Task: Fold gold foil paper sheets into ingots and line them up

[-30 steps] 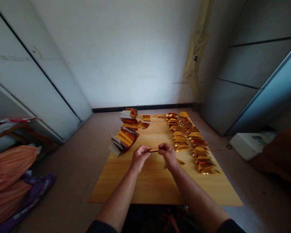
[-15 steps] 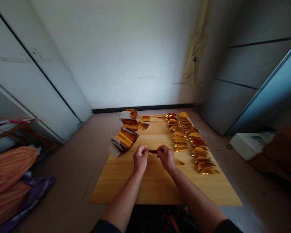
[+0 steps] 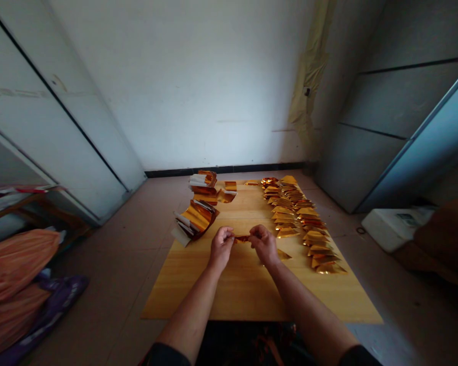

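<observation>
Between my two hands, above the middle of the wooden board [image 3: 198,284], is a small piece of gold foil paper [image 3: 242,239]. My left hand [image 3: 221,248] pinches its left end, and my right hand [image 3: 265,245] pinches its right end. Beside my right wrist a folded gold paper piece [image 3: 284,254] lies on the board, partly hidden by that hand. Rows of folded gold paper pieces [image 3: 284,216] run along the board's right side. At the left lies a fanned stack of gold foil sheets [image 3: 197,216] with pale backs.
Farther back on the left are another stack of foil sheets [image 3: 203,180] and a loose curled sheet [image 3: 226,196]. A white box [image 3: 395,229] stands on the floor at right. Orange bags [image 3: 19,264] lie at left. A pale wall [image 3: 213,101] rises behind the board.
The foil paper between my hands has changed from a flat dark strip to a more crinkled, brighter shape. My right hand has shifted slightly up; my left hand has hardly moved.
</observation>
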